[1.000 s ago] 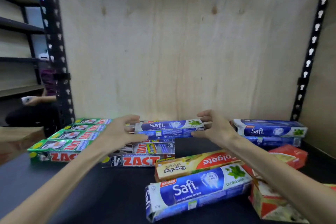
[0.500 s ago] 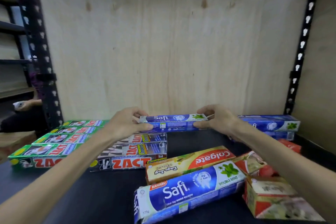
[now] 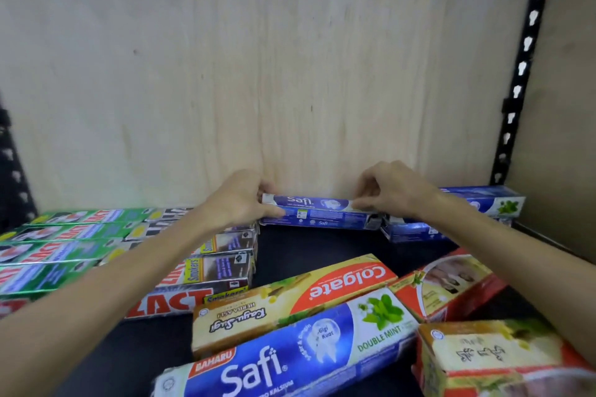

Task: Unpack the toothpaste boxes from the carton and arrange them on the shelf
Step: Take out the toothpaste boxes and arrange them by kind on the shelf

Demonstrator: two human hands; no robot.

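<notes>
A blue Safi toothpaste box [image 3: 317, 212] lies lengthwise at the back of the dark shelf [image 3: 306, 245], close to the plywood back panel. My left hand [image 3: 237, 200] grips its left end and my right hand [image 3: 392, 192] grips its right end. More blue Safi boxes [image 3: 483, 203] are stacked just to its right. Green Zact boxes [image 3: 64, 235] and black Zact boxes [image 3: 222, 255] fill the left side. Nearer me lie a yellow Colgate box [image 3: 290, 296], a large Safi Double Mint box [image 3: 290, 358] and red boxes [image 3: 451, 284]. The carton is out of view.
The plywood back panel [image 3: 258, 74] closes the shelf behind. A black slotted upright [image 3: 522, 68] stands at the right, with a side panel [image 3: 564, 138] beyond it. Bare dark shelf shows between the held box and the Colgate box.
Both hands have carried the Safi box farther back toward the plywood panel and lower, next to the stacked Safi boxes. The camera has moved closer and tilted down.
</notes>
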